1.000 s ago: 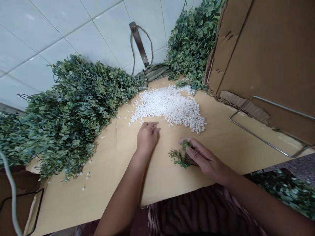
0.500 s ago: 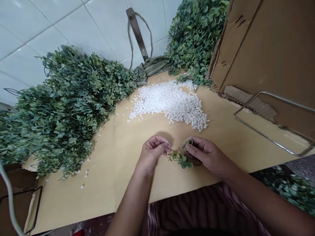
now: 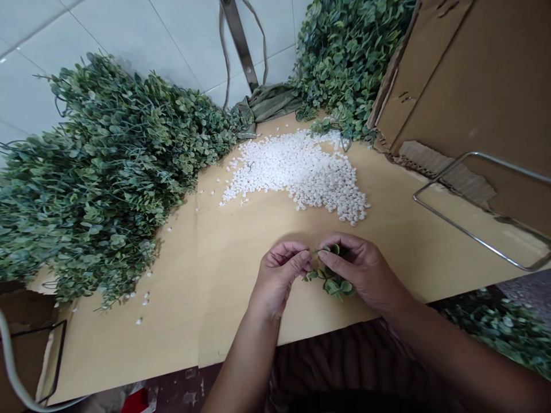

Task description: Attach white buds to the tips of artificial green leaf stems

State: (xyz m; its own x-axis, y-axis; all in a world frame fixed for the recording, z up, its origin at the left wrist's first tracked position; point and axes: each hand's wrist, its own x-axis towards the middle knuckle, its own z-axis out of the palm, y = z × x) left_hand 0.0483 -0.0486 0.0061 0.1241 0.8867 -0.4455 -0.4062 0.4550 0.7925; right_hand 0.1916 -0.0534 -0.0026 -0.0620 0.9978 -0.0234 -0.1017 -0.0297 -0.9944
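Observation:
My right hand point(image 3: 359, 264) pinches an artificial green sprig point(image 3: 333, 282) above the near part of the table. Its round leaves hang below my fingers, and a thin stem end points left toward my other hand. My left hand point(image 3: 287, 268) is closed in a pinch, with thumb and forefinger close to that stem end. A small white piece showed at those fingertips a moment ago; now the fingers mostly hide it. Beyond both hands lies a spread heap of small white plastic pieces point(image 3: 297, 172).
A large pile of artificial greenery point(image 3: 116, 178) covers the table's left side. More greenery point(image 3: 344, 69) stands at the back beside a cardboard box point(image 3: 473, 86). A bent metal wire frame point(image 3: 469, 234) juts over the right side. Stray white pieces point(image 3: 139, 321) lie at left on the tabletop point(image 3: 172, 338).
My left hand has moved right and met the stem end held by my right hand. The sprig has turned a little, and the view has shifted slightly.

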